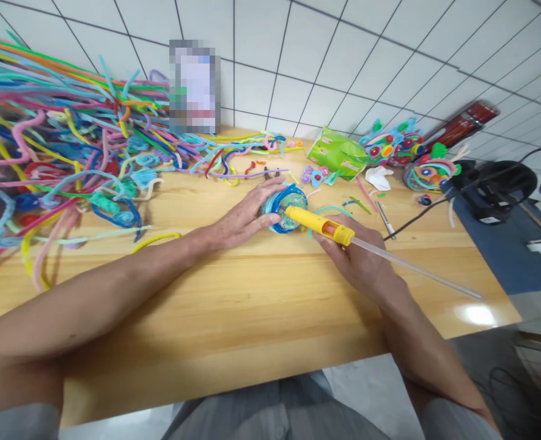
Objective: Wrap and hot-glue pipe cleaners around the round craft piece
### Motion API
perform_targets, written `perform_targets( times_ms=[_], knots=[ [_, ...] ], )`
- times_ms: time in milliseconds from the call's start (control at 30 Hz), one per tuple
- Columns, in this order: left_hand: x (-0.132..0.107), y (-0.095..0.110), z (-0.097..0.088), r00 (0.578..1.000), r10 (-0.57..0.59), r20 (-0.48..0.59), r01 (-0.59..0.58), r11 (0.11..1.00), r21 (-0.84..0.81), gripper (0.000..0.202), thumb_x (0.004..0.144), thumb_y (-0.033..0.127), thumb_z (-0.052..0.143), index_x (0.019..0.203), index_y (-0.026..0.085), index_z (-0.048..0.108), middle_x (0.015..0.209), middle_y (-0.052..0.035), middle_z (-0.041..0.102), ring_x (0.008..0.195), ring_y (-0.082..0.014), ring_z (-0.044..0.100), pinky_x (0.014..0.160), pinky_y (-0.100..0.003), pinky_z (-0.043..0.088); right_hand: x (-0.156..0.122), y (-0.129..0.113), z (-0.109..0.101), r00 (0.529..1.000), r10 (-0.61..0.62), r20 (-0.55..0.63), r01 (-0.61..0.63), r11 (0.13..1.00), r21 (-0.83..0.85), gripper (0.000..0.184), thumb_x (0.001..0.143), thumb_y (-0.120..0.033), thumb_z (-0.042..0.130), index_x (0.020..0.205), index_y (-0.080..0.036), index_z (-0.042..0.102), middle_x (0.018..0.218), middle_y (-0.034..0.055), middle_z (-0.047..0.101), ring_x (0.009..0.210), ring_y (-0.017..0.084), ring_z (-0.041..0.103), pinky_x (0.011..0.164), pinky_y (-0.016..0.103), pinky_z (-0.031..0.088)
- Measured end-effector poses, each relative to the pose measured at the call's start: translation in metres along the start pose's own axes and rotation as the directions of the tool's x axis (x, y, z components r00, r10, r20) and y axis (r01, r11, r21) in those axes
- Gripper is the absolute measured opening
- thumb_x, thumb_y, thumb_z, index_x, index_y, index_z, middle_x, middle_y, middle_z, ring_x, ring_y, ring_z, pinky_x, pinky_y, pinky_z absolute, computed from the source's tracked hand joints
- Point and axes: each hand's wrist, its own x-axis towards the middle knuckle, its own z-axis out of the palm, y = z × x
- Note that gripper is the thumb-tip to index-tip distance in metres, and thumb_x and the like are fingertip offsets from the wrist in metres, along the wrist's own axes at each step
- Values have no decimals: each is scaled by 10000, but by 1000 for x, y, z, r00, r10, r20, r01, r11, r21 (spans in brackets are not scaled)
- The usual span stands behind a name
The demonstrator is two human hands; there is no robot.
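Note:
My left hand (250,214) is wrapped round the left side of a small round craft piece (293,201), wound with blue and teal pipe cleaners, with a clear-looking patch on top. My right hand (353,247) grips a yellow hot glue gun (318,224). The gun's nozzle points left and down at the piece's top, beside my left thumb; whether it touches, I cannot tell. A long translucent glue stick (417,267) sticks out of the gun's back toward the lower right. The gun's handle and trigger are hidden by my right hand.
Many coloured pipe cleaners (91,146) are heaped at left. Against the tiled wall leans a blurred phone-like panel (194,85). At back right are a green packet (337,153), finished craft faces (428,173), a white tissue (379,178) and a pen (386,220). A black cable (472,189) crosses at right.

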Motion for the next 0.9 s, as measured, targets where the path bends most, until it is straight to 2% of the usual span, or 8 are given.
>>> perform_targets(
  times_ms=[267,533,733,900],
  knots=[
    [-1,2,-1,1000,5,-3,-5,1000,18,672,1127,503,559,1725,285,345,1811,-168,355,1717,-340,307,1402,-605,307,-2,0,1,993,102,66,-101,995,-15,167,1102,-332,551,1189,-245,665,1032,90,801,903,266,764,708,361,553],
    [-1,2,0,1000,-9,-6,10,1000,26,649,1131,517,548,1708,282,364,1814,-161,354,1714,-334,317,1409,-606,292,-3,1,3,991,109,72,-109,994,-3,182,1096,-313,554,1208,-222,664,1093,124,807,940,291,777,742,386,575],
    [0,4,-1,1000,10,-3,-10,1000,27,647,1138,473,549,1722,309,325,1831,-144,323,1726,-330,288,1410,-611,289,-4,1,5,987,134,89,-134,991,-11,206,1094,-338,557,1235,-235,666,1086,114,810,952,291,773,743,383,579],
    [0,5,-2,1000,12,1,-12,999,47,657,1137,468,552,1727,294,320,1819,-162,338,1717,-338,303,1407,-629,282,-5,1,7,986,144,82,-145,989,9,213,1090,-344,560,1238,-232,665,1113,124,808,958,299,771,757,395,581]
  ],
)
